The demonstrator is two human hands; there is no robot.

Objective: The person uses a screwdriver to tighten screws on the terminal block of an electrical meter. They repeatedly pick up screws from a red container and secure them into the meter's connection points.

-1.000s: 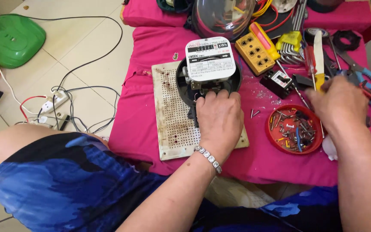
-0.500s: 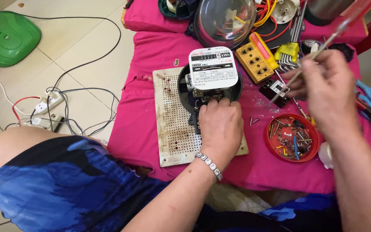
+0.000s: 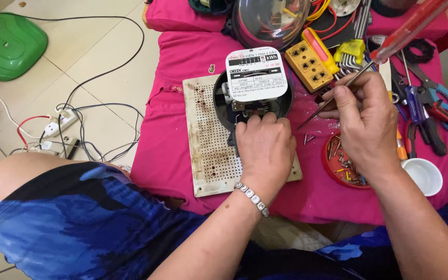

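Pale tiled floor (image 3: pixel 105 62) on the left, strewn with a green plastic shell (image 3: pixel 6 44), a white power strip (image 3: pixel 60 122) and loose cables. Beside it, a low bench (image 3: pixel 172 135) under a pink cloth, crowded with tools along its far and right edges. On the cloth, a pale perforated board (image 3: pixel 206 155), stained with rust-coloured spots. Standing on the board's far right part, an electric meter (image 3: pixel 255 78): round black base, white face plate tilted up toward the camera. Behind it, a clear dome cover (image 3: pixel 270 21) and a yellow socket block (image 3: pixel 309 62).

Left hand (image 3: pixel 265 150) laid over the near edge of the meter, fingers curled down onto the black base, grip closed and steadying it against the board. Right hand (image 3: pixel 364 124) to the right of the meter, grip pinched tight round the steel shaft of a screwdriver (image 3: pixel 413 23). Long axis of that tool slanting from the red see-through handle at upper right down to the tip at lower left. Tip just beside the meter's right rim and the left knuckles, apart from both, aimed leftward at the base. Right hand clearly the nearer one to the tool; left the only one touching the meter.

Below the right hand, a red dish (image 3: pixel 333 155) of screws and bits; near it, a small white cup (image 3: pixel 425 176); between dish and meter, a couple of loose screws (image 3: pixel 308 138) on the cloth.
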